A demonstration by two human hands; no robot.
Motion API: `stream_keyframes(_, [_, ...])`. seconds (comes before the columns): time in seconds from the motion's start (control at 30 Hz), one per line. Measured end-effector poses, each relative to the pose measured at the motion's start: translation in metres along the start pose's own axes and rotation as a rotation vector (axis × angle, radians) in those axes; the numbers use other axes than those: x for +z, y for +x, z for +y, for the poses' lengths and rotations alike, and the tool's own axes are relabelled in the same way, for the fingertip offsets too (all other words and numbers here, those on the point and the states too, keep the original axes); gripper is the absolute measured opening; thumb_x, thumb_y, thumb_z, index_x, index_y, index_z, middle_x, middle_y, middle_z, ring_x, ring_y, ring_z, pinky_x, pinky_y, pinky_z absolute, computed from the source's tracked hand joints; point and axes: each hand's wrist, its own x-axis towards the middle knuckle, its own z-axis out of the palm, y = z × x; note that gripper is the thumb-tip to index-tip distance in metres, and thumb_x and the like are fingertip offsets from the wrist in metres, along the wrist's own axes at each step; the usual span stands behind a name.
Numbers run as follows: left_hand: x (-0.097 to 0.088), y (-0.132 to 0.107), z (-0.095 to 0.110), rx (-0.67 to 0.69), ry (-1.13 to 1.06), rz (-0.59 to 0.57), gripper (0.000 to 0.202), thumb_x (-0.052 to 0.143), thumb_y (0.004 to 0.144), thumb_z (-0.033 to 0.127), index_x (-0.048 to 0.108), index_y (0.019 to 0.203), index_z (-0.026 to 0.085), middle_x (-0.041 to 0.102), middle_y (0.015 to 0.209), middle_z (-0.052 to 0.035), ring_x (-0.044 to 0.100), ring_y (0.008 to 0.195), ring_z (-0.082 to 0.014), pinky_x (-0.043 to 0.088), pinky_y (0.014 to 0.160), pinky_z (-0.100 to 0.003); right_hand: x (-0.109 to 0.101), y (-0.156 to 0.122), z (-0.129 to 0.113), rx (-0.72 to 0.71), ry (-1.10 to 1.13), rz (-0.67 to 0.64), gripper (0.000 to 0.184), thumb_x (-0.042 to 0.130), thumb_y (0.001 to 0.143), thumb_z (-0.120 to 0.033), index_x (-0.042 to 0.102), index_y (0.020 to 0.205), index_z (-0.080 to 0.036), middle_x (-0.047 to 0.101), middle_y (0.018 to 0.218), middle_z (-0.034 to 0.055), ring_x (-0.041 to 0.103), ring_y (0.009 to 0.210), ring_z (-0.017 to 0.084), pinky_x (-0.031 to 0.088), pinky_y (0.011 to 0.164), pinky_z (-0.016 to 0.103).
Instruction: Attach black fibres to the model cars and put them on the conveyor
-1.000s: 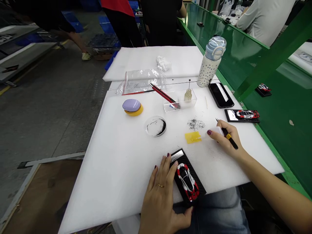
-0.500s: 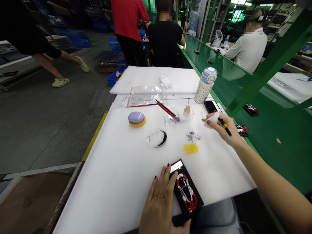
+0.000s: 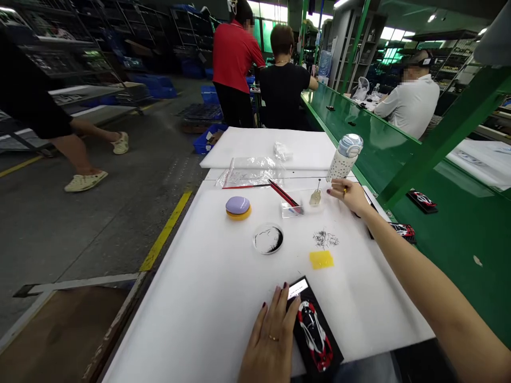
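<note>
My left hand lies with its fingers stretched out along the left edge of a black display base, fingertips touching its white label. On that base sits a red, white and black model car. My right hand is closed beyond the clear box, beside the speckled bottle. Only a yellow bit of the slim black-and-yellow tool shows between its fingers. A small bottle with a thin rod stands just left of this hand. Nearer me are fine black slivers and a yellow pad.
A round clear dish with black bits, a purple-and-yellow oval case, red tweezers and a plastic bag lie on the white table. A green bench runs along the right. People sit, stand and walk beyond.
My right hand has moved up and left, close to the bottle with the rod. The white piece it pinched no longer shows. My left hand stays at the base; the view has tilted up.
</note>
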Motion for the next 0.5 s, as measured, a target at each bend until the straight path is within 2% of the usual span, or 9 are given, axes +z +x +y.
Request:
stream_keyframes(0.1, [-0.003,0.001,-0.001,0.012,-0.057,-0.014,0.098,0.068,0.081,0.040,0.020,0.162,0.011,0.041,0.163,-0.0193,0.045,0.148,-0.0343,0.047,0.113,-0.048,-0.030,-0.012,0.003,0.199,-0.303,0.099,0.039,0.075,0.081,-0.053,0.063,0.094,-0.018,0.071,0.096,0.0155,0.067,0.099,0.034,0.049,0.084,0.043])
stream_keyframes(0.17, [-0.003,0.001,-0.004,0.055,-0.048,0.001,0.108,0.072,0.074,0.049,0.023,0.160,0.007,0.040,0.163,-0.0211,0.044,0.148,-0.0363,0.050,0.110,-0.048,-0.043,-0.018,0.005,0.318,-0.471,0.098,0.044,0.081,0.075,-0.053,0.061,0.093,-0.018,0.070,0.098,0.0216,0.065,0.102,0.041,0.048,0.083,0.047])
stream_keyframes(0.27, [-0.005,0.001,-0.006,0.073,-0.044,0.007,0.110,0.074,0.067,0.043,0.027,0.159,0.007,0.041,0.162,-0.0206,0.046,0.147,-0.0359,0.052,0.108,-0.047,-0.046,-0.023,0.007,0.408,-0.609,0.020,0.050,0.084,0.070,-0.052,0.060,0.096,-0.017,0.070,0.101,0.0253,0.066,0.100,0.044,0.049,0.078,0.046])
stream_keyframes(0.37, [-0.010,0.004,-0.002,0.008,-0.082,-0.014,0.107,0.072,0.062,0.033,0.029,0.157,0.010,0.044,0.161,-0.0187,0.047,0.146,-0.0348,0.053,0.109,-0.047,-0.039,-0.024,0.006,0.417,-0.677,-0.012,0.054,0.078,0.076,-0.052,0.058,0.110,-0.015,0.069,0.109,0.0267,0.066,0.103,0.043,0.049,0.077,0.045])
stream_keyframes(0.5, [-0.018,0.009,0.007,-0.035,-0.128,0.001,0.108,0.069,0.055,0.030,0.032,0.154,0.010,0.048,0.157,-0.0205,0.051,0.142,-0.0378,0.056,0.105,-0.053,-0.034,-0.022,0.006,0.402,-0.730,-0.018,0.055,0.068,0.085,-0.051,0.053,0.121,-0.013,0.068,0.116,0.0277,0.064,0.108,0.043,0.048,0.079,0.045])
